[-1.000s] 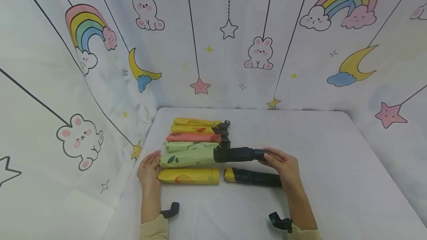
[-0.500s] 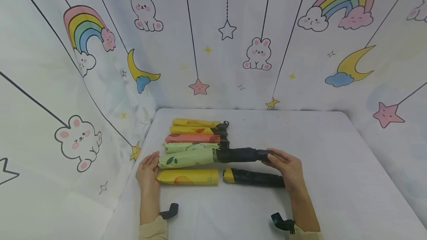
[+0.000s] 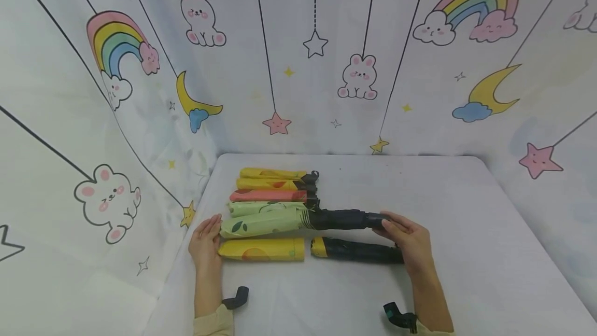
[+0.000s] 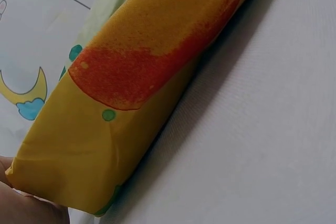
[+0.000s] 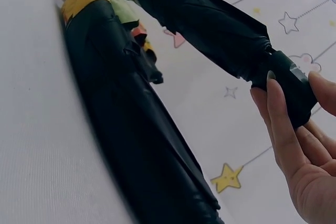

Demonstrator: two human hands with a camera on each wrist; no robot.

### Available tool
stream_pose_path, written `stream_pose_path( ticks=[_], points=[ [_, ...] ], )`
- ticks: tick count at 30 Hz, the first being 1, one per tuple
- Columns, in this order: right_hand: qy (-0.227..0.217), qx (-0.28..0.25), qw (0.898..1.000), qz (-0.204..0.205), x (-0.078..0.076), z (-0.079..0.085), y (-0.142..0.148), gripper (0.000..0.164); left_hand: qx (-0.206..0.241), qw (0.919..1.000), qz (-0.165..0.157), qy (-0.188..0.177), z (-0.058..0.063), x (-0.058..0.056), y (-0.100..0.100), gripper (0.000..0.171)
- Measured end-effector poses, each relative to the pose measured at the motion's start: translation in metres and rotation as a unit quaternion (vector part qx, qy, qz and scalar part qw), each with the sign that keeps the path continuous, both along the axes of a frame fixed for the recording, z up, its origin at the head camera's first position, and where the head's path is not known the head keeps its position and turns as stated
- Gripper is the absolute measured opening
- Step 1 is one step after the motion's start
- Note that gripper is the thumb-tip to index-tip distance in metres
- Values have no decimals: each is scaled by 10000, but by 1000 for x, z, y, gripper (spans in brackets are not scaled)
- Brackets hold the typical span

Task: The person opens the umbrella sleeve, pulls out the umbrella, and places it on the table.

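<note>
My left hand pinches the left end of a light green umbrella sleeve with leaf prints. Out of the sleeve's right end sticks a folded black umbrella, a striped green band showing at the sleeve mouth. My right hand holds this umbrella by its black handle, fingers and thumb around it. Just in front lie a flat yellow sleeve with an orange print and a second folded black umbrella with a yellow end. The left wrist view shows mostly the yellow sleeve; the left fingers are largely hidden behind its end.
Behind the held umbrella lies a row of sleeved umbrellas: two yellow ones, a red one and a green one, black ends to the right. The white table meets a printed curtain at the back.
My right hand has moved right, drawing the black umbrella further out of the green sleeve, so the striped band now shows. The left hand stays at the sleeve's end. The view has shifted slightly.
</note>
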State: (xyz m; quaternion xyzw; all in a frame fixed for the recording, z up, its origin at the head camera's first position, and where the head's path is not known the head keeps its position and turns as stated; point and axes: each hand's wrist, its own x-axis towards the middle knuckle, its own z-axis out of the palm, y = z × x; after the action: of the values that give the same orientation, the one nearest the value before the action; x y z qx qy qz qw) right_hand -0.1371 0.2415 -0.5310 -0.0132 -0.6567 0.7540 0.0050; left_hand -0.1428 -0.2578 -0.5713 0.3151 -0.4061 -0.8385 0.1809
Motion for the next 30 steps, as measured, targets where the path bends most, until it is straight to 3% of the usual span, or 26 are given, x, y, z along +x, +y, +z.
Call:
stream_pose_path(
  ticks=[30],
  points=[
    [58,-321,9991,-276,8,-9,33,41,112,9999,28,-16,6,1,-1,53]
  ],
)
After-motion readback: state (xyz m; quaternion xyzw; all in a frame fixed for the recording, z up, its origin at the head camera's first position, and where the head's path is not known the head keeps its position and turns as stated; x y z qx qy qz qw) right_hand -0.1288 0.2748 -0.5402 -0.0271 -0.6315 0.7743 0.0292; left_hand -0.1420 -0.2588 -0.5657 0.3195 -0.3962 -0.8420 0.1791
